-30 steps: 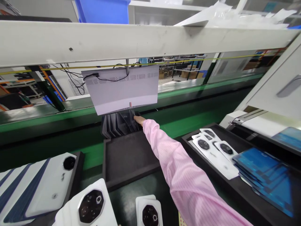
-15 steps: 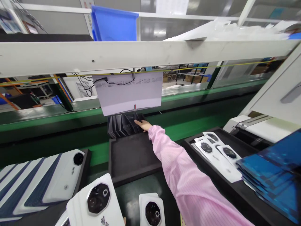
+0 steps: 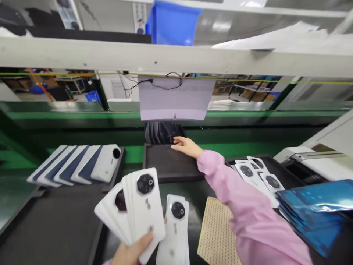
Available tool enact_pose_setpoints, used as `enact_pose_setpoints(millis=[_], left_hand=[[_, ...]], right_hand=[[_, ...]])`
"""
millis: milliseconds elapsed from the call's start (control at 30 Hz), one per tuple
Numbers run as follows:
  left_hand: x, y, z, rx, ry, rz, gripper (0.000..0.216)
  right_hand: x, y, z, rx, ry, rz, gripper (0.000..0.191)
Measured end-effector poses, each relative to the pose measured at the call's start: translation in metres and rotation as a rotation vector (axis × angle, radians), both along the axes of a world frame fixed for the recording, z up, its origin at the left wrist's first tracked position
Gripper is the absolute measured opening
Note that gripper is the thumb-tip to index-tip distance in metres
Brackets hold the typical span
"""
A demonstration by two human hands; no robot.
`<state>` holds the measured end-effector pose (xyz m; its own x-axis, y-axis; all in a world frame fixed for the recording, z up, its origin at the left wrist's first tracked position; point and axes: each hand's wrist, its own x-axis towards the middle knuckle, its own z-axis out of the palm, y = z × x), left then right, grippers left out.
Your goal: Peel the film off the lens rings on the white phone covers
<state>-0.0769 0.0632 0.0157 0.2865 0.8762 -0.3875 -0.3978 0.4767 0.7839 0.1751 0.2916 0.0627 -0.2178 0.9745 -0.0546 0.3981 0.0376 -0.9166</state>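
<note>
My left hand (image 3: 132, 250) grips a fanned stack of white phone back covers (image 3: 135, 208) with round black camera rings, low in the view. My right hand (image 3: 187, 146), in a pink sleeve, reaches forward with fingers stretched out. Its fingertips are at the dark upright sheets (image 3: 162, 132) standing at the far end of a black tray (image 3: 171, 167). Nothing shows in that hand. Another white cover (image 3: 175, 230) lies on the bench just right of the stack I hold.
A row of white and blue covers (image 3: 79, 163) leans on a black tray at left. More white covers (image 3: 256, 173) and blue film sheets (image 3: 317, 209) lie at right. A perforated tan sheet (image 3: 216, 232) lies near. A hanging monitor (image 3: 175, 97) and a white beam (image 3: 165, 55) cross overhead.
The view has tilted down and shifted right. My left hand has raised the fanned covers into view. My right hand has drawn back slightly from the upright sheets.
</note>
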Motion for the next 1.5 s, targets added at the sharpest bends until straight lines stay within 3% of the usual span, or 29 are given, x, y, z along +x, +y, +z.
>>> enact_pose_setpoints(millis=[133,167,233,300,400,533,700,800,900,967,1067,1167,1300,1400,1500], left_hand=[[0.008,-0.008,-0.003,0.187,0.0,-0.161,0.033],[0.011,-0.008,-0.003,0.224,-0.022,-0.21,0.035],[0.016,-0.007,0.0,0.245,-0.05,-0.307,0.037],[0.02,-0.005,0.002,0.243,-0.046,-0.393,0.038],[0.024,-0.001,0.004,0.266,-0.019,-0.456,0.039],[0.026,0.002,0.004,0.225,-0.165,-0.501,0.045],[0.024,-0.001,-0.005,0.105,-0.16,-0.379,0.035],[0.024,-0.004,-0.01,0.084,-0.131,-0.394,0.035],[0.024,-0.007,-0.012,0.109,-0.012,-0.487,0.036],[0.023,-0.008,-0.013,0.112,0.161,-0.562,0.034],[0.022,-0.009,-0.013,0.106,0.401,-0.677,0.029],[0.022,-0.009,-0.011,0.131,0.493,-0.758,0.025],[0.02,-0.008,-0.011,0.246,0.596,-0.722,0.02],[0.018,-0.007,-0.012,0.17,0.575,-0.684,0.021],[0.017,-0.004,-0.009,0.032,0.389,-0.673,0.022]], right_hand=[[-0.019,-0.127,0.001,-0.138,0.204,0.362,0.059],[-0.024,-0.153,-0.001,-0.112,0.266,0.404,0.065],[-0.033,-0.19,-0.006,-0.036,0.375,0.335,0.057],[-0.039,-0.207,-0.012,0.027,0.464,0.206,0.041],[-0.039,-0.209,-0.023,0.068,0.571,0.077,0.032],[-0.039,-0.203,-0.038,0.038,0.616,-0.007,0.032],[-0.047,-0.203,-0.059,0.024,0.595,0.024,0.028],[-0.046,-0.208,-0.066,0.216,0.517,-0.113,0.041],[-0.038,-0.213,-0.062,0.499,0.322,-0.294,0.043],[-0.031,-0.215,-0.056,0.569,0.225,-0.32,0.032],[-0.023,-0.216,-0.049,0.557,0.208,-0.32,0.02],[-0.018,-0.214,-0.049,0.487,0.27,-0.279,0.017],[-0.015,-0.211,-0.047,0.41,0.3,-0.25,0.014],[-0.014,-0.218,-0.037,0.457,0.208,-0.263,0.018],[-0.01,-0.244,-0.035,0.49,-0.072,-0.343,0.04]])
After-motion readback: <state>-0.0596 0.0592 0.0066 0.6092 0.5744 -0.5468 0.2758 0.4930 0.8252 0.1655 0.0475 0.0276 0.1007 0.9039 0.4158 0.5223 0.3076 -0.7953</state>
